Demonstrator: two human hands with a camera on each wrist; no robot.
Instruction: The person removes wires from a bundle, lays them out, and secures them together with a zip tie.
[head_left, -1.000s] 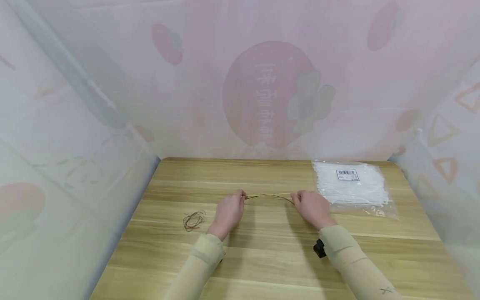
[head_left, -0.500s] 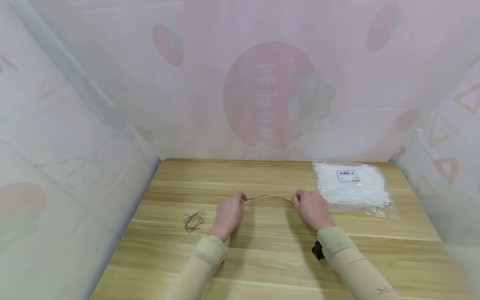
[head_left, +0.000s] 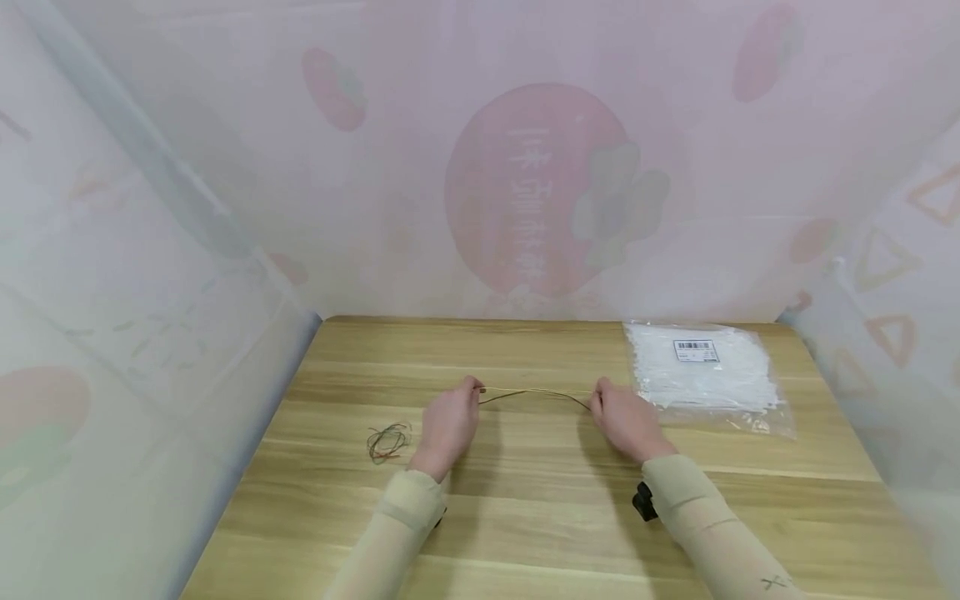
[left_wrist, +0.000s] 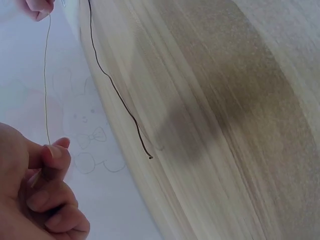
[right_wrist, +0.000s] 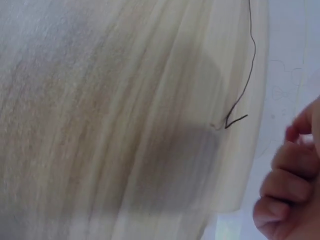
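Observation:
A thin yellow wire (head_left: 536,389) stretches nearly straight between the two hands over the table. My left hand (head_left: 450,421) pinches its left end between thumb and forefinger, with the other fingers curled, as the left wrist view shows of the wire (left_wrist: 46,85). At the other end, my right hand (head_left: 626,421) pinches it; those fingertips are partly cut off in the right wrist view. Close below runs a dark brown wire (left_wrist: 120,95), wavy, its left end loose. Its right end (right_wrist: 235,121) is bent back into a small hook.
Left of the left hand lies a loose coil of thin dark and red wires (head_left: 387,456). A clear bag of white strips (head_left: 701,375) with a barcode label sits at the back right of the wooden table (head_left: 540,533). Printed curtains (head_left: 375,208) enclose the table's back and sides.
My left hand has shifted slightly left, so the hands are farther apart and the yellow wire is straighter. The dark wire's left end now shows apart from the left fingertips.

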